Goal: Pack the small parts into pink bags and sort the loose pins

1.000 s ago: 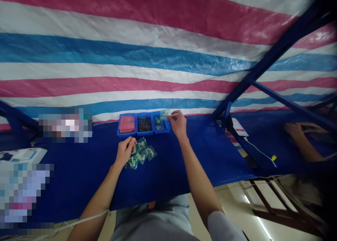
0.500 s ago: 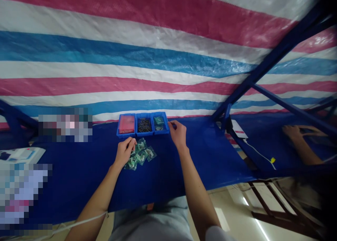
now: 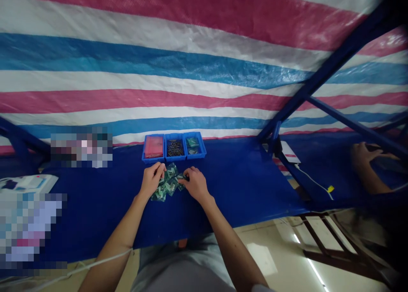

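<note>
A small pile of clear bags holding green parts (image 3: 168,182) lies on the blue table cover (image 3: 95,198). My left hand (image 3: 152,179) rests on the pile's left side with fingers curled onto a bag. My right hand (image 3: 195,183) sits at the pile's right edge, fingertips pinching a bag there. Behind the pile stand three small blue bins in a row: the left bin (image 3: 153,148) holds a reddish bag, the middle bin (image 3: 175,148) dark screws, the right bin (image 3: 194,146) green bags.
A striped pink, white and blue tarp hangs behind the table. Blue steel frame bars (image 3: 306,96) cross at the right. A white device with a cable (image 3: 289,152) lies beside them. Another person's hand (image 3: 366,154) works at the far right. A white machine (image 3: 27,183) sits left.
My right hand dropped a green bag at the right bin, then drew back toward me to the pile's right edge. My left hand stayed on the pile.
</note>
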`<state>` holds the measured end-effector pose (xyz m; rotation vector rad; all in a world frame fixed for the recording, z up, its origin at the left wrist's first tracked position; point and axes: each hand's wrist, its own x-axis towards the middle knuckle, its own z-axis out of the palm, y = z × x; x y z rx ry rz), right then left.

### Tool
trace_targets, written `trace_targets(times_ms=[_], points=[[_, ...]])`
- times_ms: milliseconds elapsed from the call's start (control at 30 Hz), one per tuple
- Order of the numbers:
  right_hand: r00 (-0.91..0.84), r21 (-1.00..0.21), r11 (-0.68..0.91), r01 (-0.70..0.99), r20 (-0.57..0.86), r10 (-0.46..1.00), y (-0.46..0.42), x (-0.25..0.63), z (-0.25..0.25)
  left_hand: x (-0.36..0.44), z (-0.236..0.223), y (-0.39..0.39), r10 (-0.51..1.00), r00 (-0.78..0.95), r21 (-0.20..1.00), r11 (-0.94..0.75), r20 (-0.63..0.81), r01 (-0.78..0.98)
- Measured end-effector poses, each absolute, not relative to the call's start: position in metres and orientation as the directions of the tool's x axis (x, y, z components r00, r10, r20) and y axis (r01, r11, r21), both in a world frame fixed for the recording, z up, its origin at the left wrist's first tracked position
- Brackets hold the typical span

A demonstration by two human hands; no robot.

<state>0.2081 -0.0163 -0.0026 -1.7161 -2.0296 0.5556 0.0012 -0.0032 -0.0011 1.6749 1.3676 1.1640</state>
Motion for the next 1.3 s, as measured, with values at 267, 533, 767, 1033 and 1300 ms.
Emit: trace_targets(times_ms=[267, 533, 767, 1033, 1300], points=[[-0.121, -0.718, 0.105, 0.688, 0.029, 0.992, -0.01, 0.217, -0.007, 0.001, -0.001, -0.003, 0.967, 0.062, 0.893, -0.253, 0.247, 0.372], [-0.163, -0.877, 0.096, 0.471, 0.021, 0.986, 0.0, 0.227, -0.01, 0.001, -0.002, -0.004, 0.969, 0.075, 0.901, -0.247, 0.236, 0.358], [-0.295, -0.997, 0.068, 0.043, 0.053, 0.954, 0.02, 0.203, 0.003, 0.0, 0.001, -0.004, 0.964, 0.162, 0.879, -0.261, 0.213, 0.4], [-0.33, -0.986, -0.001, -0.166, 0.054, 0.943, 0.021, 0.188, -0.002, 0.001, 0.003, -0.006, 0.95, 0.182, 0.839, -0.311, 0.255, 0.446], [-0.265, -0.991, 0.127, 0.044, 0.111, 0.958, 0.009, 0.19, -0.011, 0.001, 0.004, -0.007, 0.95, 0.175, 0.846, -0.31, 0.258, 0.434]])
